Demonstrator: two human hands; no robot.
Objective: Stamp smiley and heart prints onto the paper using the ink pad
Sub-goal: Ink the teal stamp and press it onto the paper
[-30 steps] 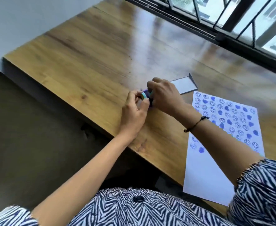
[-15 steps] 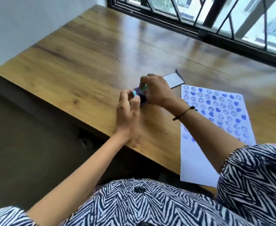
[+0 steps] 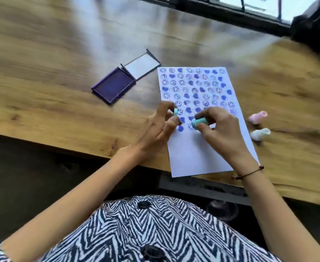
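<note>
A white paper (image 3: pixel 197 154) lies on the wooden table, its upper half covered in rows of blue smiley and heart prints. My right hand (image 3: pixel 219 133) grips a small teal stamp (image 3: pixel 198 122) lying sideways just above the lowest printed row. My left hand (image 3: pixel 159 127) pinches a small teal cap (image 3: pixel 175 112) at the paper's left edge, a short gap from the stamp. The purple ink pad (image 3: pixel 114 86) sits open to the upper left of the paper, its lid (image 3: pixel 143 66) folded back.
Two more small stamps lie right of the paper: a pink one (image 3: pixel 258 117) and a white one (image 3: pixel 260 133). The table's near edge (image 3: pixel 60 146) runs just below my hands. A window frame (image 3: pixel 231 16) lines the far side.
Both hands moved from the ink pad over to the paper. The ink pad, earlier hidden under my hands, now lies uncovered. The cap and the stamp are held apart.
</note>
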